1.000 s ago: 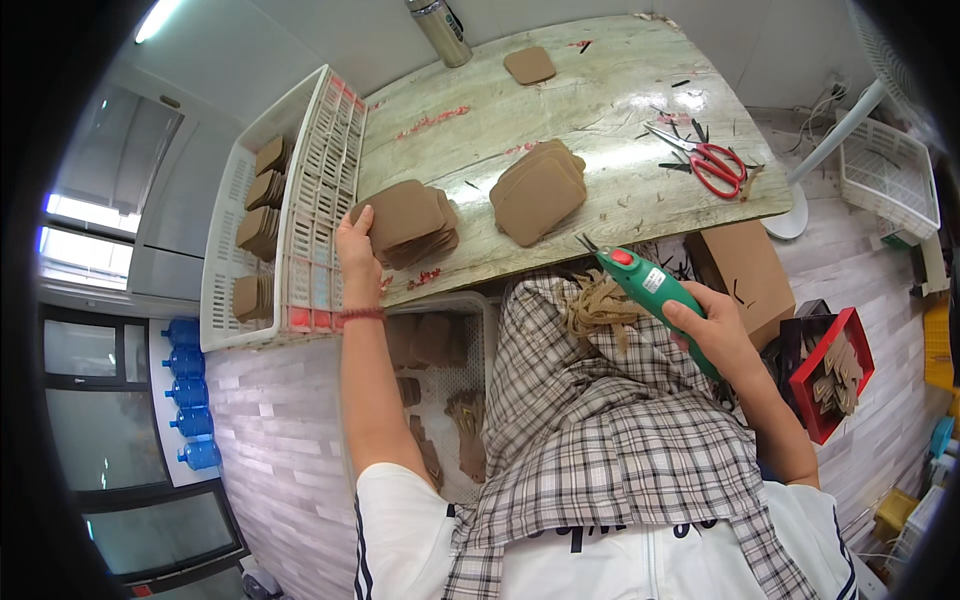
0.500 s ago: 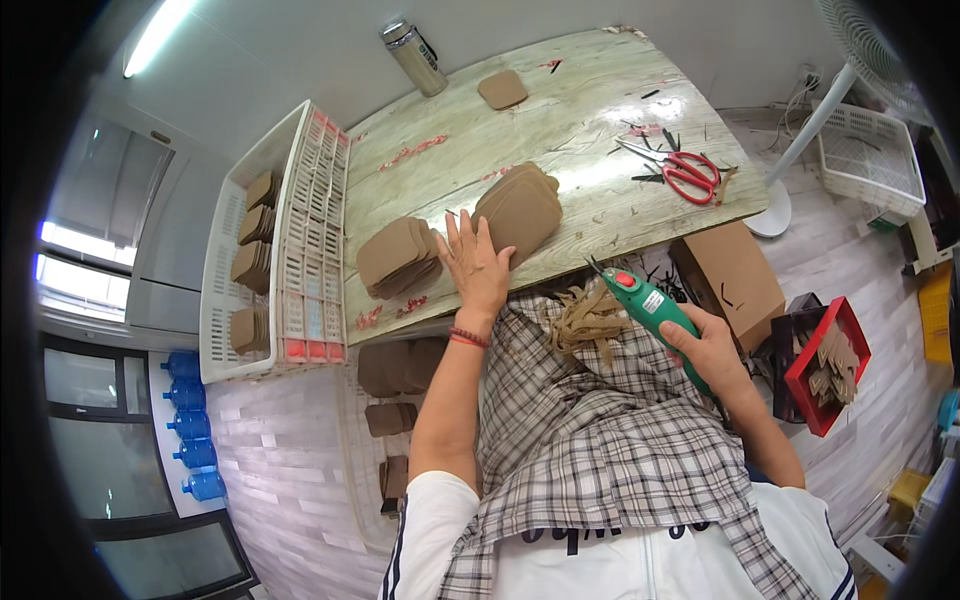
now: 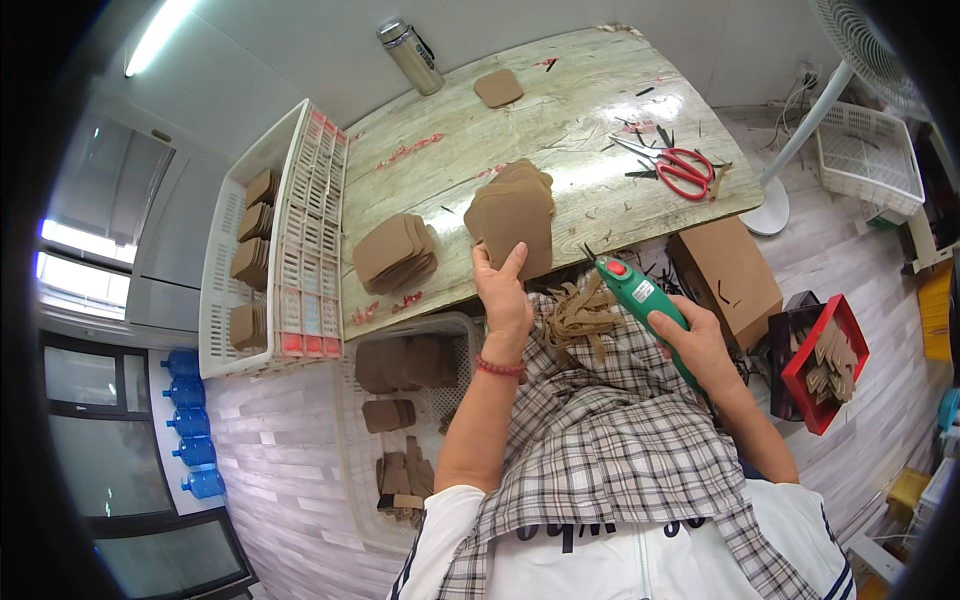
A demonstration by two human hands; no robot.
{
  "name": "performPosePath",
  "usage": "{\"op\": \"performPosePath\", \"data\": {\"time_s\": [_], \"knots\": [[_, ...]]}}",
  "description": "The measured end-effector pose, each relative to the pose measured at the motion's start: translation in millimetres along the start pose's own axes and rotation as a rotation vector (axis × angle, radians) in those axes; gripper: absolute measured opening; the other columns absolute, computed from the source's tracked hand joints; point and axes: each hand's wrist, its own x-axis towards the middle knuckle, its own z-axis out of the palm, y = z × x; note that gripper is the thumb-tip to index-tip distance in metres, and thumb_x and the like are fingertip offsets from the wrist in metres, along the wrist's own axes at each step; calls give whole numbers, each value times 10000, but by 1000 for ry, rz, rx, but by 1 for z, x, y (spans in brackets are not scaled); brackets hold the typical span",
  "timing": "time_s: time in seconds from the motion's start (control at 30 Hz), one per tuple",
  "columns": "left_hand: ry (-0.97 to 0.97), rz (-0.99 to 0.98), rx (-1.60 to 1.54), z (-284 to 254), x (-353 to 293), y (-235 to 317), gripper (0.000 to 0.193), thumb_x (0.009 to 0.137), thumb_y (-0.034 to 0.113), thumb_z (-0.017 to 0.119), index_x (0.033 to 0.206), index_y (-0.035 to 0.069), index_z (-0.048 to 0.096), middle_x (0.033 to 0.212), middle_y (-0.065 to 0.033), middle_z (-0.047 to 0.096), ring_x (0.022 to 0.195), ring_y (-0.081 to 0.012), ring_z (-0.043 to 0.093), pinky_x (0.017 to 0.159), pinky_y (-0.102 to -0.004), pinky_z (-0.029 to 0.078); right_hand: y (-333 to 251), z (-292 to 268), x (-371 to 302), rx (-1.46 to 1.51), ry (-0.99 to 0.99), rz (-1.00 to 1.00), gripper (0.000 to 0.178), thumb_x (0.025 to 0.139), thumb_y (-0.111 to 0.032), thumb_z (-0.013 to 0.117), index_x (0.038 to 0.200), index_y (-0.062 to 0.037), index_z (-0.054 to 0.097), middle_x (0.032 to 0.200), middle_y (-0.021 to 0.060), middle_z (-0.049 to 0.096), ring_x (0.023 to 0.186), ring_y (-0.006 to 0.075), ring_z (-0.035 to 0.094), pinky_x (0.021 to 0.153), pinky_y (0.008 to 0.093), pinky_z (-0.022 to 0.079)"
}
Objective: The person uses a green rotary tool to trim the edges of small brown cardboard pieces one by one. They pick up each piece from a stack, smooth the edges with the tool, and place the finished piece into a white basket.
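Note:
My left hand (image 3: 507,305) pinches the near end of a brown rounded flat piece (image 3: 525,255), thumb on top and fingers under its edge. That piece overlaps a fanned stack of like brown pieces (image 3: 530,180) at the table's front edge. In my right hand (image 3: 700,345) is a green handheld electric cutter (image 3: 640,290) with a red button; its small dark blades point toward the table, apart from the pieces. A second brown stack (image 3: 393,252) lies to the left. Tan strips of trimmed scrap (image 3: 580,318) lie in my lap on the checked apron (image 3: 610,450).
On the wooden table (image 3: 420,170) are red-handled scissors (image 3: 685,172), a steel flask (image 3: 410,58) and one lone brown piece (image 3: 498,88). White crates (image 3: 285,250) stand left and below, holding more pieces. A cardboard box (image 3: 730,280) and a red tray (image 3: 855,340) are at right.
My left hand has gone from lying spread beside the stack to pinching a piece, which is now drawn nearer me. The cutter has shifted only slightly.

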Motion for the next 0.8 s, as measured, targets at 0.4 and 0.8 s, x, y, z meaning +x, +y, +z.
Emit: {"op": "performPosePath", "data": {"time_s": [0.4,0.8], "knots": [[11,-180,-629,35,-9,-2,452,877,-34,625,1298,22,470,1262,-108,567,1161,-263,558,1029,-413,470,-27,15,-1,44,8,-50,335,909,-294,665,1052,7,635,723,-2,565,592,55,512,528,223,432],[-137,-261,-534,44,-36,-18,388,914,-26,567,1286,63,495,1246,-90,578,1150,-253,568,1017,-423,466,-34,16,7,39,80,-111,364,907,-306,669,1081,12,641,733,6,582,579,53,523,511,220,438]]}}
